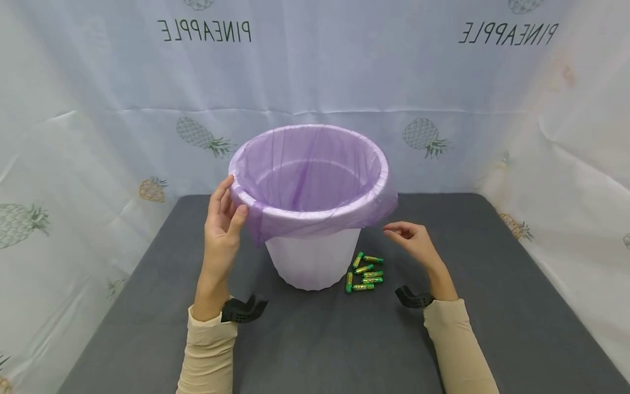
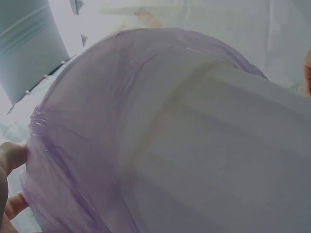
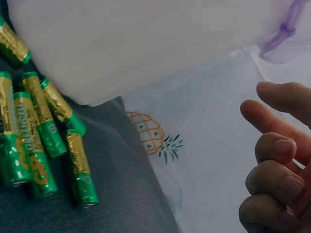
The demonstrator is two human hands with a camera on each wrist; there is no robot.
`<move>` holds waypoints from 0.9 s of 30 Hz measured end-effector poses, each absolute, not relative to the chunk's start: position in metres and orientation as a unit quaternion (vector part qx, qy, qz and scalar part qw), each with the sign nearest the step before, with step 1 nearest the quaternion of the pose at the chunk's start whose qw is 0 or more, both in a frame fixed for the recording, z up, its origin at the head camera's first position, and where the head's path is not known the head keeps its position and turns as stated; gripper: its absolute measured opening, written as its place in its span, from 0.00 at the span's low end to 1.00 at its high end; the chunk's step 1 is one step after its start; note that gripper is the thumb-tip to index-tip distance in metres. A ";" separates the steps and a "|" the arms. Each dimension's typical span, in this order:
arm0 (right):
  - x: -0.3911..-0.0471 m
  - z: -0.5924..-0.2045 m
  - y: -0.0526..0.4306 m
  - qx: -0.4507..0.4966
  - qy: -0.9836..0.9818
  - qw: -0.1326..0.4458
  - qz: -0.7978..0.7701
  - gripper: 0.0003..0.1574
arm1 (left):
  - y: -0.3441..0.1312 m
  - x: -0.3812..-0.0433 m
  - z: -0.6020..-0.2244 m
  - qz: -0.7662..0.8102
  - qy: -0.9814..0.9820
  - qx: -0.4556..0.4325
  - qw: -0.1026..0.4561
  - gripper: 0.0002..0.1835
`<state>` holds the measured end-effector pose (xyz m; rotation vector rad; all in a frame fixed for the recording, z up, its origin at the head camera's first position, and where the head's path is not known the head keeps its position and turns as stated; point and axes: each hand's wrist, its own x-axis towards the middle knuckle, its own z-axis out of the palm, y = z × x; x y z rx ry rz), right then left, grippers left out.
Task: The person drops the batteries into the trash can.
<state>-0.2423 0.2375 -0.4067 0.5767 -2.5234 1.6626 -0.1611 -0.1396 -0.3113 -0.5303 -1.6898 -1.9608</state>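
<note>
A white bin [image 1: 315, 257] stands upright on the table, lined with a thin purple bag [image 1: 325, 186] folded outward over its rim. My left hand [image 1: 221, 230] is at the left of the rim, fingertips and thumb touching the bag's folded edge; the left wrist view shows only parts of its fingers [image 2: 13, 155]. To the right of the bin hovers my right hand [image 1: 410, 241], with nothing in it; in the right wrist view its index finger and thumb are apart and the other fingers curled. Several green and gold batteries [image 1: 373, 274] lie between that hand and the bin's base.
The dark table [image 1: 305, 350] is enclosed by pale curtains [image 1: 315, 71] printed with pineapples. A black strap mount [image 1: 246, 309] sits on the left wrist, another black mount [image 1: 413, 298] on the right.
</note>
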 end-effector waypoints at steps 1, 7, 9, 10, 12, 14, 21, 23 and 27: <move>-0.243 -0.409 0.238 0.187 -0.821 0.028 0.538 0.14 | -0.138 -0.162 -0.312 -0.718 -0.620 -0.195 0.248 0.28; -0.249 -0.420 0.240 0.196 -0.828 -0.004 0.525 0.18 | -0.134 -0.161 -0.314 -0.717 -0.620 -0.189 0.255 0.30; -0.250 -0.424 0.241 0.206 -0.826 -0.014 0.524 0.17 | -0.134 -0.160 -0.315 -0.718 -0.621 -0.186 0.256 0.30; -0.251 -0.426 0.241 0.211 -0.825 -0.018 0.523 0.17 | -0.134 -0.160 -0.315 -0.717 -0.621 -0.185 0.257 0.30; -0.252 -0.431 0.242 0.218 -0.824 -0.028 0.522 0.16 | -0.133 -0.159 -0.314 -0.716 -0.622 -0.183 0.258 0.30; -0.253 -0.435 0.244 0.214 -0.827 -0.038 0.519 0.16 | -0.133 -0.159 -0.314 -0.716 -0.622 -0.183 0.259 0.29; -0.256 -0.448 0.250 0.203 -0.847 -0.076 0.486 0.16 | -0.133 -0.160 -0.315 -0.715 -0.617 -0.196 0.264 0.28; -0.257 -0.451 0.251 0.203 -0.852 -0.083 0.475 0.16 | -0.133 -0.161 -0.314 -0.717 -0.614 -0.198 0.264 0.28; -0.258 -0.457 0.252 0.198 -0.861 -0.105 0.458 0.17 | -0.132 -0.163 -0.313 -0.720 -0.609 -0.205 0.263 0.28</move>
